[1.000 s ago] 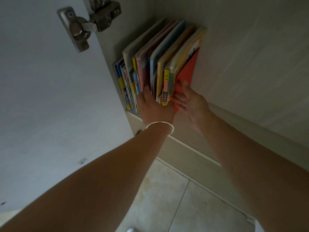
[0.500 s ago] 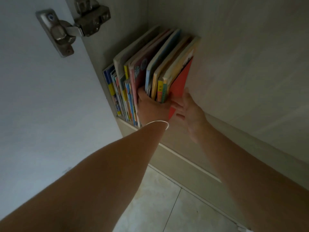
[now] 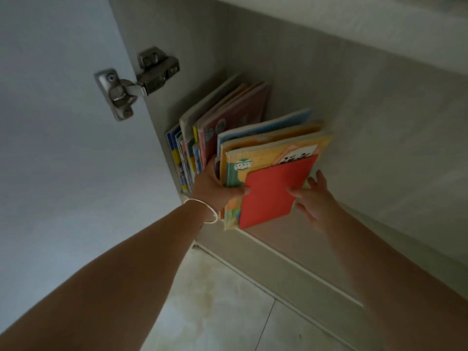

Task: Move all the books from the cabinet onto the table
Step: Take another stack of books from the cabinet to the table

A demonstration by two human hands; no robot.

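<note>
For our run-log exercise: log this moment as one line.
left hand: grips pulled book bundle | right hand: steadies red book | remaining books: in cabinet

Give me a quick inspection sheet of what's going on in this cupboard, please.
Surface: cabinet shelf, pale wood.
Job's things: pulled bundle of books fronted by a red book, tilted out; remaining books upright against the cabinet side.
Clutter: nothing seen.
Grip: left hand grips the bundle's spine side; right hand supports its other edge.
Cables: nothing seen.
Surroundings: door hinge, open cabinet door, tiled floor.
</note>
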